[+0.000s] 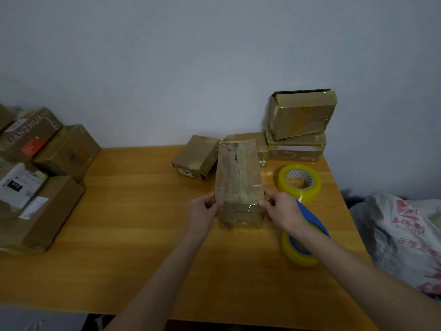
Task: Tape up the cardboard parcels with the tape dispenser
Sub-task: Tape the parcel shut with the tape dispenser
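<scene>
1. Table [143,235] — wooden top, fills the lower field and carries every item below except items 2 and 3.
2. Pile of parcels [40,177], at 9 o'clock, beyond the table's left edge. Brown cartons, some with labels, stacked loosely.
3. White plastic bag [403,237], at 3 to 4 o'clock, beyond the table's right edge. Red print, crumpled.
4. Stack of taped parcels [300,115], at 1 o'clock against the wall. The upper box sits tilted on the lower one, and both are glossy with tape.
5. Two small parcels [195,157], at 12 o'clock. They stand just behind item 6, and both show tape.
6. Central parcel [237,177], at mid-table, long axis running away from the person. The top face shows tape over a torn, uneven seam. Both hands hold it at its near end.
7. Loose tape roll [310,193], yellow, at 2 o'clock of item 6. It lies flat and nothing touches it.
8. Tape dispenser [310,217], blue with a yellow roll, at 4 o'clock of item 6. It lies on the table, partly hidden under the right forearm, and neither hand holds it.
9. Left hand [202,211], at 8 o'clock of item 6. The fingers are curled round the left edge.
10. Right hand [279,206], at 4 o'clock of item 6. The thumb and fingers pinch the right edge.

Step, as judged: the parcel is being positioned or checked, and no tape is being laid. The next move likely calls for the right hand to let go and take up the dispenser just beneath it, while the left hand steadies the box.
</scene>
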Demonstrator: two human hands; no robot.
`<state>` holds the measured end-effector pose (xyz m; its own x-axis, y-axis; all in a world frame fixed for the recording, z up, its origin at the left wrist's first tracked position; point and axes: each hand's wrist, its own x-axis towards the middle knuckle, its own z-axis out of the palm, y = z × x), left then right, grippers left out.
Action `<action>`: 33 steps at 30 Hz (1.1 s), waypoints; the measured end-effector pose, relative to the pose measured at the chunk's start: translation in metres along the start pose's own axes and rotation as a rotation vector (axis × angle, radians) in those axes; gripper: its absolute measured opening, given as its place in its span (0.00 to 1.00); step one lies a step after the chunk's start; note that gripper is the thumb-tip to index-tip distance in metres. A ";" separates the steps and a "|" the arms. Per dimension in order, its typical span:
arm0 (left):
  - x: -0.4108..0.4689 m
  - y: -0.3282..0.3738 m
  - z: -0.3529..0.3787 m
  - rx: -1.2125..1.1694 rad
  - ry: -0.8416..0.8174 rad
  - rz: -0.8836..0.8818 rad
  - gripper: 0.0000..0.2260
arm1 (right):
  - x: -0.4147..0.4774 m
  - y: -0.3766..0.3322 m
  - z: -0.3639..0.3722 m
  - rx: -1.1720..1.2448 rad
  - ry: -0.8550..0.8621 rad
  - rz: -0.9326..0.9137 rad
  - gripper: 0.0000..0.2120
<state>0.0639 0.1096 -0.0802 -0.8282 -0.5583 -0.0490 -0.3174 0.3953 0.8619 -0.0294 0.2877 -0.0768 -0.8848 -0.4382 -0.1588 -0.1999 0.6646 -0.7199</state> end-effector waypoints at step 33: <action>0.021 -0.008 0.005 0.217 -0.102 0.253 0.29 | 0.021 0.015 -0.010 -0.338 -0.080 -0.219 0.39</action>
<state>0.0474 0.0982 -0.0909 -0.9315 -0.3517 0.0931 -0.1779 0.6635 0.7267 -0.0556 0.2945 -0.0845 -0.7729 -0.6284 -0.0884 -0.5186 0.7058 -0.4825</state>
